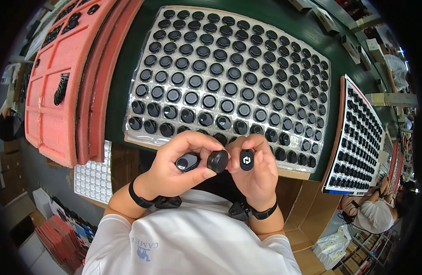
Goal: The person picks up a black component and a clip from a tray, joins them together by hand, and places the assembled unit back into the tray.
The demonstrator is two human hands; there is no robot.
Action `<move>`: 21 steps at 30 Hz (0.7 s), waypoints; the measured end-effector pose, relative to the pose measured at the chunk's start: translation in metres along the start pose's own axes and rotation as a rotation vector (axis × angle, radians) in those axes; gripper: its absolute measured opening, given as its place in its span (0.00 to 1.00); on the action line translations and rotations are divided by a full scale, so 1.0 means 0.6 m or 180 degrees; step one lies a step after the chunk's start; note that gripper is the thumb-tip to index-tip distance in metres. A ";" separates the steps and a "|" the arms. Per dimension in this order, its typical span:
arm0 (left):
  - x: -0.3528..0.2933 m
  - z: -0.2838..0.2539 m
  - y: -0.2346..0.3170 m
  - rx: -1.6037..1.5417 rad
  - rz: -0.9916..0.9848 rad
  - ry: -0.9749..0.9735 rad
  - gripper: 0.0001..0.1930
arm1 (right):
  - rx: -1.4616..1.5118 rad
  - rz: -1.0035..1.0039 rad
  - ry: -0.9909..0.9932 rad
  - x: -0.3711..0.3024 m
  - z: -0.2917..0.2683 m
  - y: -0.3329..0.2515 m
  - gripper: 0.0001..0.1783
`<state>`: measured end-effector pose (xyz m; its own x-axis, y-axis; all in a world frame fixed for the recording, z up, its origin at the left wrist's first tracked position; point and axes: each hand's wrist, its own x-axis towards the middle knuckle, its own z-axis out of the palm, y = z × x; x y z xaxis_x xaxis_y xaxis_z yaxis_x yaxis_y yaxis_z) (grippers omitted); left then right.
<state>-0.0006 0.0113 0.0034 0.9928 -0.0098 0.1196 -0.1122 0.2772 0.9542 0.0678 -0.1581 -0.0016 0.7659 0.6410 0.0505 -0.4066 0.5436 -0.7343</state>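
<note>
My left hand is closed, with thumb and forefinger pinching a black round cap by its edge. A second black piece, rounded with a small light mark, is tucked in the same palm. Close beside it, my right hand is closed on a black oval piece with a white emblem on its face. The right fingertips come up against the round cap, though whether they grip it I cannot tell. Just beyond both hands lies a clear plastic tray filled with rows of black round parts.
Pink foam trays are stacked at the left, a few black parts in the top one. A white gridded tray sits lower left. Another filled tray stands at the right on the green table. Farther right, a person sits.
</note>
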 end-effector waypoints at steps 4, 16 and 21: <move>-0.002 -0.001 -0.003 -0.0054 -0.0105 0.0023 0.18 | 0.0196 -0.0034 -0.0094 0.000 -0.002 0.003 0.16; -0.001 0.003 -0.014 0.0010 0.0331 0.0036 0.19 | -0.1841 -0.0928 -0.0023 -0.009 0.012 -0.005 0.20; -0.001 0.003 -0.010 0.0237 0.0325 0.0077 0.20 | -0.2610 -0.1123 -0.0067 -0.009 0.012 -0.004 0.23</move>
<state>-0.0008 0.0078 -0.0017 0.9767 0.0383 0.2114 -0.2147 0.2034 0.9553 0.0610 -0.1590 0.0045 0.7665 0.5240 0.3715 0.3412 0.1578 -0.9267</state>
